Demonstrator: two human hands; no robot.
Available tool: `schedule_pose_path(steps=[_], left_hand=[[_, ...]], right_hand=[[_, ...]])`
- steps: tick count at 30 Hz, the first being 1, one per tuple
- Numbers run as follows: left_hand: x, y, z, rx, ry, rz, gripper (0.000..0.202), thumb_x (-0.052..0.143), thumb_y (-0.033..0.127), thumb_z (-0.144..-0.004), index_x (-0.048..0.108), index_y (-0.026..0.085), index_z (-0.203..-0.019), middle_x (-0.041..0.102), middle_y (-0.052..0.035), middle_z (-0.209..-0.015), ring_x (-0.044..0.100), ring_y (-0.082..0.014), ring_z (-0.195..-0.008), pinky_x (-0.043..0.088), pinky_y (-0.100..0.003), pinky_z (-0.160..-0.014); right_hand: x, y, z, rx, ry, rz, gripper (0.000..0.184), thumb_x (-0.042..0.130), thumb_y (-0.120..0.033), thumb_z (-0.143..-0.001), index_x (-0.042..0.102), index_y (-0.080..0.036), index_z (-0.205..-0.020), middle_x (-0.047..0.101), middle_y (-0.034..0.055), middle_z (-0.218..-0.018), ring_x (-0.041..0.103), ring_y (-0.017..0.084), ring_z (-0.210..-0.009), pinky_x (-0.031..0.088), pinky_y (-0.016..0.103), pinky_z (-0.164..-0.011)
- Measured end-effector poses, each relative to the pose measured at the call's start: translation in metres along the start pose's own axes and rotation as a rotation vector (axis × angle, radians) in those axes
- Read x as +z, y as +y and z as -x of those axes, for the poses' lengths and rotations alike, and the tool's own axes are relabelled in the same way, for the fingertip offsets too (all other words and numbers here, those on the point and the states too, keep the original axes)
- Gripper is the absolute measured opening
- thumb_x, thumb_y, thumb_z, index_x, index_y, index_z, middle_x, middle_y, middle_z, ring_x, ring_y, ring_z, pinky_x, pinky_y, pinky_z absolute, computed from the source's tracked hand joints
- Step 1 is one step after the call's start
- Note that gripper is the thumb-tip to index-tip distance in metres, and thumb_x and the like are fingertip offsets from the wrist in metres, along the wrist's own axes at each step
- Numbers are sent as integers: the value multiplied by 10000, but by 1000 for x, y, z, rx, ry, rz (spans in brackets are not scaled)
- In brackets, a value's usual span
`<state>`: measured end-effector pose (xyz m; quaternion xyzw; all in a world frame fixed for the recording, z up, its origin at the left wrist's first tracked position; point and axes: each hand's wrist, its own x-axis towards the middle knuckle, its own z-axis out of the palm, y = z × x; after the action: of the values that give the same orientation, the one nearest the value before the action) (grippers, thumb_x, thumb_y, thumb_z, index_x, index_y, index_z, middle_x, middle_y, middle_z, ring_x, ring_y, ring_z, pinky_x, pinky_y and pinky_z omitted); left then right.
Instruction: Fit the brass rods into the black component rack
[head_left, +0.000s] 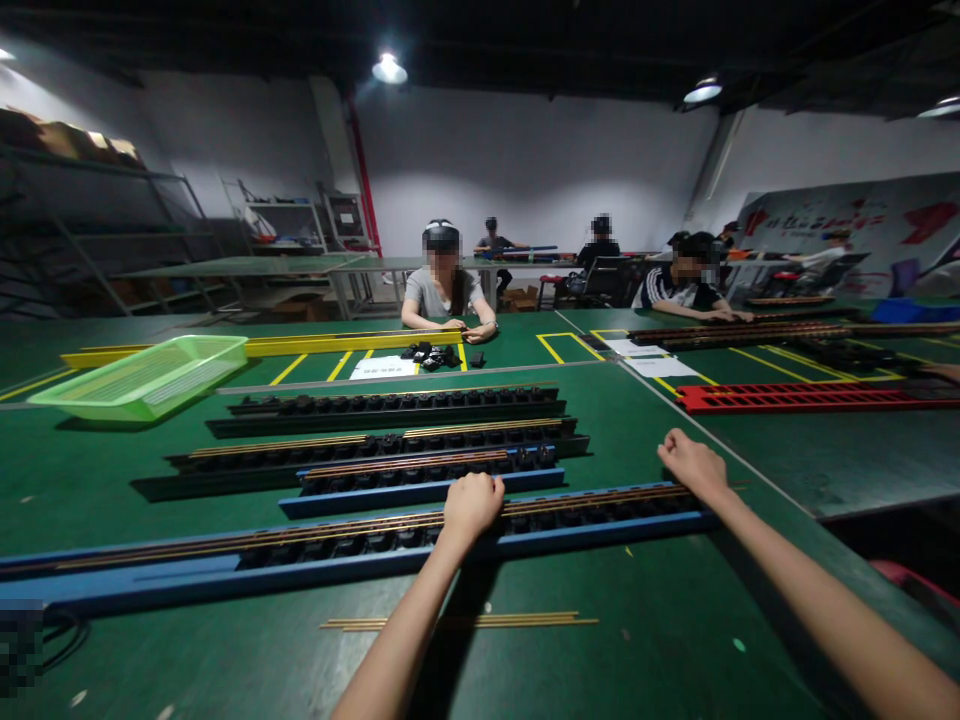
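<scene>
A long blue-and-black slotted rail (360, 555) lies across the green workbench (600, 630) just in front of me, with thin brass rods (247, 537) along its top. My left hand (472, 505) is curled over those rods near the rail's middle. My right hand (694, 465) is curled over them further right, near the rail's far end. The fingers of both hands are mostly hidden, so I cannot tell whether they grip the rods. A few loose brass rods (459, 621) lie on the bench nearer me, below my left forearm.
Beyond my hands lie several more black rails (382, 405), one with a blue base (427, 492). A green plastic basket (139, 378) sits at the left. A red rail (795, 398) lies at the right. Co-workers (442, 285) (686, 285) sit at the bench's far side.
</scene>
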<state>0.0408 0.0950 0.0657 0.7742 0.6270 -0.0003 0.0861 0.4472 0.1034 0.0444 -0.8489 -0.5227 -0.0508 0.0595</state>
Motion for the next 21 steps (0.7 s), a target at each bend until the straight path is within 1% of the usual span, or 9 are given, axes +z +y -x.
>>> schedule_pose_path(steps=[11, 13, 15, 18, 19, 21], left_hand=[[2, 0, 0, 2, 2, 8, 333, 543, 419, -882, 587, 161, -1089, 622, -63, -1093, 604, -179, -967, 512, -415, -856], [2, -1, 0, 4, 0, 12, 337, 544, 417, -882, 583, 162, -1098, 618, -64, -1102, 602, -180, -970, 513, -415, -854], [2, -1, -1, 7, -4, 15, 341, 546, 414, -881, 578, 163, -1109, 614, -66, -1111, 601, -181, -971, 515, -414, -850], [3, -2, -1, 12, -5, 19, 345, 548, 412, -880, 573, 166, -1121, 609, -68, -1124, 599, -183, -977, 516, -414, -849], [3, -2, -1, 12, -5, 20, 346, 548, 411, -880, 572, 166, -1124, 607, -68, -1127, 599, -183, -979, 516, -415, -850], [3, -3, -1, 12, -3, 22, 348, 549, 410, -880, 570, 167, -1127, 606, -69, -1130, 598, -183, -980, 516, -415, -850]], right_hand=[[2, 0, 1, -16, 14, 29, 301, 369, -431, -882, 589, -231, -936, 680, 72, -776, 648, 233, -719, 387, 288, -590], [0, -2, 2, -8, 29, 45, 323, 359, -433, -892, 594, -217, -940, 680, 90, -785, 651, 249, -731, 406, 307, -608], [-3, -5, 3, 6, 57, 64, 380, 309, -428, -916, 599, -186, -958, 677, 128, -810, 653, 276, -759, 429, 345, -637], [-8, -12, 5, 16, 119, 80, 458, 237, -412, -941, 597, -136, -1007, 661, 193, -925, 639, 314, -872, 448, 406, -709], [-10, -15, 6, 10, 132, 78, 464, 232, -409, -943, 596, -130, -1015, 654, 200, -962, 630, 317, -910, 450, 413, -735], [-9, -20, 8, -11, 133, 63, 459, 237, -411, -946, 599, -138, -1014, 648, 187, -1003, 616, 303, -955, 451, 406, -776]])
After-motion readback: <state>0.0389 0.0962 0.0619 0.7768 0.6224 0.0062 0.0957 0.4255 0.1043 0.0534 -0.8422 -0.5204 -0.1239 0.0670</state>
